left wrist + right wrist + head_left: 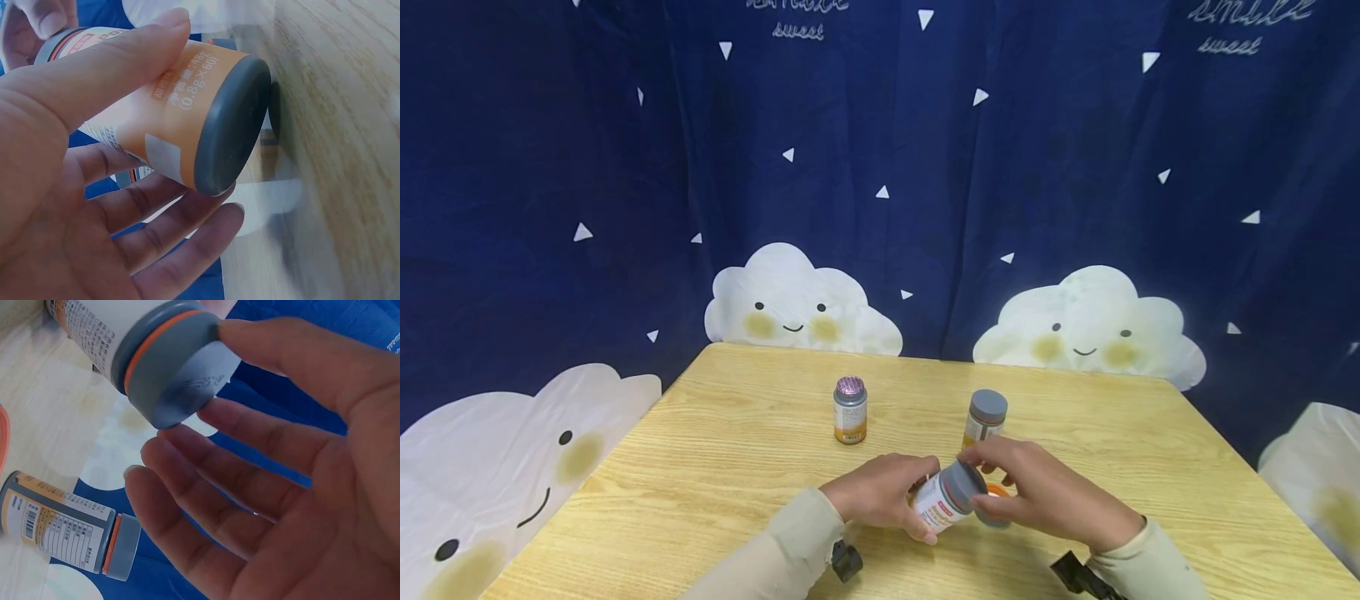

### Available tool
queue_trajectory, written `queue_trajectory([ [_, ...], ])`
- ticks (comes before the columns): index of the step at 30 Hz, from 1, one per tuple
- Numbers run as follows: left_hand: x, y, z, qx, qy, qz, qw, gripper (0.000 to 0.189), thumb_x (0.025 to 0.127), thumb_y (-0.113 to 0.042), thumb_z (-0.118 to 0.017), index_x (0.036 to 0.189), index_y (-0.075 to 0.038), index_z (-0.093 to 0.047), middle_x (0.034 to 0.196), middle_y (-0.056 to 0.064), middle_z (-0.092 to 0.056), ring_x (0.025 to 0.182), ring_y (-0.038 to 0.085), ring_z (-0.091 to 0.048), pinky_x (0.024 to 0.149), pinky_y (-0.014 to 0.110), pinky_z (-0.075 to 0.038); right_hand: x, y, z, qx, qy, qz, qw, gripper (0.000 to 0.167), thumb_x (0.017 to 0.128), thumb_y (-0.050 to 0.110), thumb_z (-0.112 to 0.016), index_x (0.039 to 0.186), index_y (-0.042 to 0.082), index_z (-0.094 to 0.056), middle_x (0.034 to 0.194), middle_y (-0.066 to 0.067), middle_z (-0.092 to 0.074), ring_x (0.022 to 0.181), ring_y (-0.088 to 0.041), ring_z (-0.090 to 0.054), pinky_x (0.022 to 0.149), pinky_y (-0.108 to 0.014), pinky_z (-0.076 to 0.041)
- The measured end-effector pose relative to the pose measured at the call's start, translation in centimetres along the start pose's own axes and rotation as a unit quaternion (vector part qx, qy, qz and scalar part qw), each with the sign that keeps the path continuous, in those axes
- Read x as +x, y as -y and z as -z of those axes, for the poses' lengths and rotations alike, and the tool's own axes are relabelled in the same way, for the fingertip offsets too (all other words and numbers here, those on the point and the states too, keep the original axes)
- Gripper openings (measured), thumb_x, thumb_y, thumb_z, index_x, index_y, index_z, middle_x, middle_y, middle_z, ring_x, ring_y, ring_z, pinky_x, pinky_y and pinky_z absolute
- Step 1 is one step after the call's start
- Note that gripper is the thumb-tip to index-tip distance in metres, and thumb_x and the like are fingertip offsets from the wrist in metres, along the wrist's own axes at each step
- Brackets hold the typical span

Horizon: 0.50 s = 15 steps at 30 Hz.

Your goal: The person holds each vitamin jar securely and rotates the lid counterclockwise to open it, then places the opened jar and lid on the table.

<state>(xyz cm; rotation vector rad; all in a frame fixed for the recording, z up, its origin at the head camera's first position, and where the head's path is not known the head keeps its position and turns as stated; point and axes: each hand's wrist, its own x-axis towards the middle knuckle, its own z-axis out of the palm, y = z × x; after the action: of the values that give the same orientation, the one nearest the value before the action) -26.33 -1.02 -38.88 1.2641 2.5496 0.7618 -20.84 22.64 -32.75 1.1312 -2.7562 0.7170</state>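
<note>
Held btl [945, 498], R hand [1037, 493] — part-hiding capped btl [986, 417]

Held bottle [937, 505] — smooth plastic, wood-grained tabletop [737, 442], softly creased cloth backdrop [835, 117]

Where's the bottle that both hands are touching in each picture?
Head: the bottle is low, just right of the middle, between the left hand and right hand.
Left wrist: upper left to middle, its dark base facing right.
Right wrist: top, left of middle, its gray lid pointing down-right.
Shared landmark: the wooden table, in all three.
</note>
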Motion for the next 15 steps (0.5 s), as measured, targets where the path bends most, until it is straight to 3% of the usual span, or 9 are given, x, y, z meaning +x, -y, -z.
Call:
queue_trajectory([
  [10,0.0,0.01,0.0,0.001,0.0,-0.004,1.0,0.052,0.07,-0.039,-0.085,0.108,-0.023,-0.054,0.09,-0.018,-0.058,0.078,-0.004,-0.053,0.071,0.018,-0.045,-0.01,0.17,0.43,-0.003,0.018,0.026,0.9995,0.046,0.081,0.012,-0.078,0.122,0.022,-0.059,0.115,0.013,-0.061,0.1,-0.009,-0.059,0.077,-0.03,-0.051],
  [15,0.0,0.02,-0.01,0.005,-0.001,-0.005,1.0,0.051,0.07,-0.039,-0.085,0.106,-0.023,-0.054,0.088,-0.018,-0.057,0.076,-0.003,-0.053,0.069,0.017,-0.045,-0.08,0.35,0.16,-0.022,0.009,0.0,0.9997,0.042,0.085,0.029,-0.075,0.123,0.021,-0.059,0.114,0.012,-0.061,0.1,-0.01,-0.059,0.081,-0.032,-0.052],
])
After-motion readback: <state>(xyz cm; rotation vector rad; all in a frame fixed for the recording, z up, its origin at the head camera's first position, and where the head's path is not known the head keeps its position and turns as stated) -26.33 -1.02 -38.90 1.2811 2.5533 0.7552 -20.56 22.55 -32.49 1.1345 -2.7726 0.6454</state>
